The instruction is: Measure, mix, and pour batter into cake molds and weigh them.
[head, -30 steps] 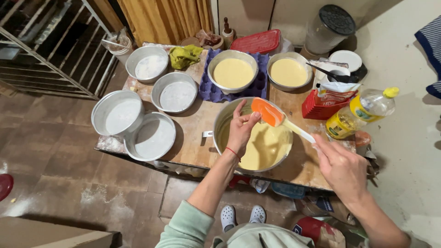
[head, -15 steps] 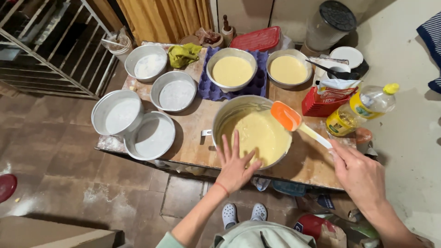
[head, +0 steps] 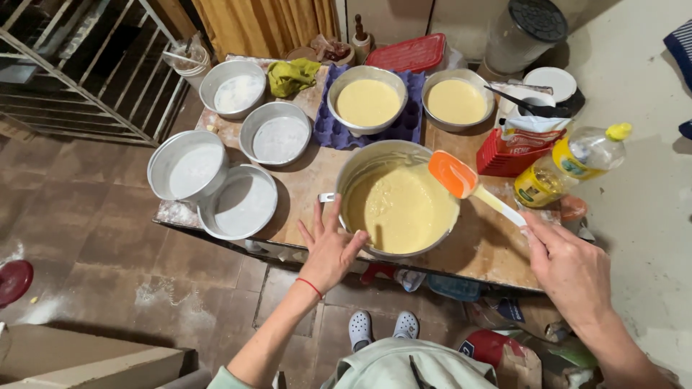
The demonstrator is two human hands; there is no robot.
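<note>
A large metal pot [head: 353, 173] of yellow batter [head: 400, 212] stands on the wooden table [head: 490, 241], near its front edge. My left hand [head: 328, 248] is spread flat against the pot's near left side, fingers apart, gripping nothing. My right hand [head: 569, 270] holds the white handle of an orange spatula [head: 453, 174], whose blade hovers over the pot's right rim. Two smaller metal bowls of batter [head: 367, 102] [head: 455, 101] sit behind the pot.
Several empty floured cake pans [head: 186, 167] [head: 241, 202] [head: 275, 137] [head: 232, 90] fill the table's left half. An oil bottle [head: 569, 162], a red box [head: 508, 155], a red lid [head: 407, 52] and a green cloth [head: 292, 72] lie at the back and right. A metal rack [head: 65, 65] stands left.
My left hand left the pot's rim and came down to its near left side, fingers spread. The spatula rose out of the batter and shifted right over the rim.
</note>
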